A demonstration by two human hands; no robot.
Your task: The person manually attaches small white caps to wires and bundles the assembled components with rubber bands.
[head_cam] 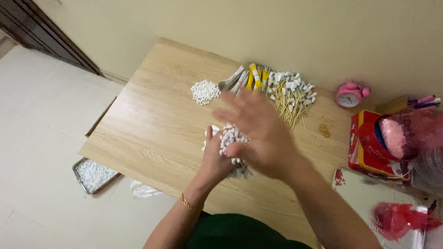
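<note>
My left hand [215, 159] is cupped over the middle of the wooden table [152, 124], closed around a heap of small white plastic pieces [229, 136]. My right hand [260, 129] hovers just above and to the right of that heap, fingers spread and blurred, touching the pieces with its thumb side. A thin gold bracelet [190, 203] circles my left wrist. Farther back lies a small pile of the same white pieces [205, 91].
Bundles of grey and yellow wires [247, 78] and loose yellow wires with white connectors [291, 94] lie at the table's back. A pink alarm clock [350, 95], a red box [369, 147] and red-wrapped items stand right. A metal tray [93, 175] of white pieces sits on the floor.
</note>
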